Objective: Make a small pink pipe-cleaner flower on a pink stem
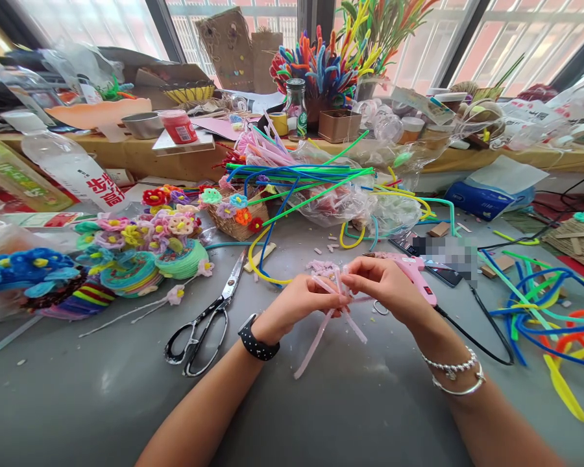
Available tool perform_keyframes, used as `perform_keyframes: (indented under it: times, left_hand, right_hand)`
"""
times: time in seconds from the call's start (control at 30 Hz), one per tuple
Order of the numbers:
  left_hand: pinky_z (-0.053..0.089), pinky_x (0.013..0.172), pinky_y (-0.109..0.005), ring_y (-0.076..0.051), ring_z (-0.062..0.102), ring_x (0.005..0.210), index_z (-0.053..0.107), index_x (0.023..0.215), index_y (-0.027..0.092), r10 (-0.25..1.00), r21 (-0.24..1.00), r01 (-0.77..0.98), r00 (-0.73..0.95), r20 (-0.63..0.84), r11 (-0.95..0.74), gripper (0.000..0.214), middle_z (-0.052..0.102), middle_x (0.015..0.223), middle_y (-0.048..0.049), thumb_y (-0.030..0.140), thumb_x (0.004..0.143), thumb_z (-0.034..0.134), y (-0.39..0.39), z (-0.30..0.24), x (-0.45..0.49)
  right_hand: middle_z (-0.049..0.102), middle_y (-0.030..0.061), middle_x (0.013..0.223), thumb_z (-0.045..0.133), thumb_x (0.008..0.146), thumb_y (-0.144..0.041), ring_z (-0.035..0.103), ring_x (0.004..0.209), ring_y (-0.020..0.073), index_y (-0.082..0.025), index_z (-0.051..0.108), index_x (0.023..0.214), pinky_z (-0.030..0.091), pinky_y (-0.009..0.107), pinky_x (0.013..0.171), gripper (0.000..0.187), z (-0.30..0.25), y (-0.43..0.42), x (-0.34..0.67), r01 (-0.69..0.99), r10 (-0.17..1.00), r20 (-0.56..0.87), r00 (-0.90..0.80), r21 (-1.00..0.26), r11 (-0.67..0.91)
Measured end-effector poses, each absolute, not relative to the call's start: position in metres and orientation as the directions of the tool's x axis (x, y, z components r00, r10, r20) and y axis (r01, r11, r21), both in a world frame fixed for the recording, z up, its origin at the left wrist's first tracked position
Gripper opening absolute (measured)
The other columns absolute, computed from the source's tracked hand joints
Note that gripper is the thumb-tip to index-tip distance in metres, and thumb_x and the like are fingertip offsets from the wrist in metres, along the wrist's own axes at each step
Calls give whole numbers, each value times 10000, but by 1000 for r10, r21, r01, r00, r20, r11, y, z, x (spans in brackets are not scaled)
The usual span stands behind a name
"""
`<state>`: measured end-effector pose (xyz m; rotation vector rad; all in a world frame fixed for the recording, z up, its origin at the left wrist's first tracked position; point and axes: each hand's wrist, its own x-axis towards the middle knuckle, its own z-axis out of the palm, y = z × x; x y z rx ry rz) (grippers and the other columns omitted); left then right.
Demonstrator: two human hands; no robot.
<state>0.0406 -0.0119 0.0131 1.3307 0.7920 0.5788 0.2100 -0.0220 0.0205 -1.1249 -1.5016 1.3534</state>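
Note:
Pale pink pipe cleaners (314, 345) are pinched in my left hand (296, 303), two loose ends hanging down and apart over the table. My right hand (387, 285) is closed at the upper part of the same pipe cleaners, thumb and forefinger together. A fuzzy pink cluster (321, 266) shows just behind my left fingers; whether it is joined to the strands I cannot tell. Beyond my right hand lies a pink hot glue gun (421, 282), partly hidden by that hand. Black-handled scissors (209, 318) rest left of my left wrist, blades pointing away.
Pipe cleaner flowers (141, 233) and coiled round bases (180, 258) crowd the left. Green and blue pipe cleaners (302, 172) lie on plastic bags at the back. A tangle of coloured pipe cleaners (540, 311), a phone (445, 272) and a black cord (472, 340) are at right.

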Motion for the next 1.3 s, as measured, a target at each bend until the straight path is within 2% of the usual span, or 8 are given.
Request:
perform_keyframes:
  times: [0.1,0.23,0.4,0.57,0.73,0.83,0.97,1.3]
  left_hand:
    - [404,596,-236,-112,527,579,655,625,125,808,984,9,569,-153,180,189,617,615,-35,309,661,632,-12,14,41]
    - [427,617,-239,-116,546,601,643,601,118,899,983,-95,425,-105,159,176,592,610,-23,289,639,660,-12,15,44]
    - [453,614,-241,-120,564,622,646,668,113,914,966,-170,388,-115,193,183,611,687,-36,292,636,667,-12,14,46]
    - [450,634,-242,-116,562,644,631,682,124,933,960,-193,337,-129,202,175,618,681,-25,284,627,675,-11,13,45]
    - [428,613,-219,-109,532,654,654,704,124,941,975,-157,324,-99,157,187,619,725,-38,304,655,648,-9,11,44]
    - [440,659,-244,-117,543,678,659,780,120,923,963,-183,365,-122,199,245,630,761,-54,344,712,589,-9,10,43]
    - [446,732,-277,-133,567,736,648,848,126,919,948,-224,373,-129,224,246,644,809,-57,303,678,634,-9,9,42]
    - [421,695,-243,-97,555,676,635,755,156,931,925,-307,350,-108,223,153,622,698,3,264,650,661,-8,7,45]
  right_hand:
    - [541,-25,587,630,683,-332,484,553,87,-155,562,625,388,210,531,198,19,-22,207,72,985,0,-172,-997,12]
    - [542,-28,598,646,654,-340,489,552,79,-154,575,615,416,215,560,203,13,-20,200,-89,997,-70,-19,-993,-71]
    - [584,-22,656,671,635,-335,528,595,81,-165,598,660,442,224,624,186,9,-20,196,-224,997,-80,3,-972,-77]
    - [612,-18,717,669,649,-330,578,669,110,-208,585,908,458,258,669,298,12,-23,196,-176,994,-70,-83,-981,-83]
    - [632,18,721,663,655,-346,570,666,128,-171,619,778,451,244,591,219,11,-24,193,-26,994,-24,-111,-999,-27]
    - [638,18,725,666,654,-340,569,660,120,-169,619,746,461,245,605,200,10,-24,193,-53,999,-4,-50,-999,-7]
    - [634,11,732,671,648,-340,571,670,116,-171,611,723,471,246,620,194,11,-23,194,-87,1000,2,-20,-996,1]
    - [648,23,727,643,676,-355,590,666,131,-168,618,757,466,269,630,205,7,-25,188,-109,999,0,-34,-994,-4]
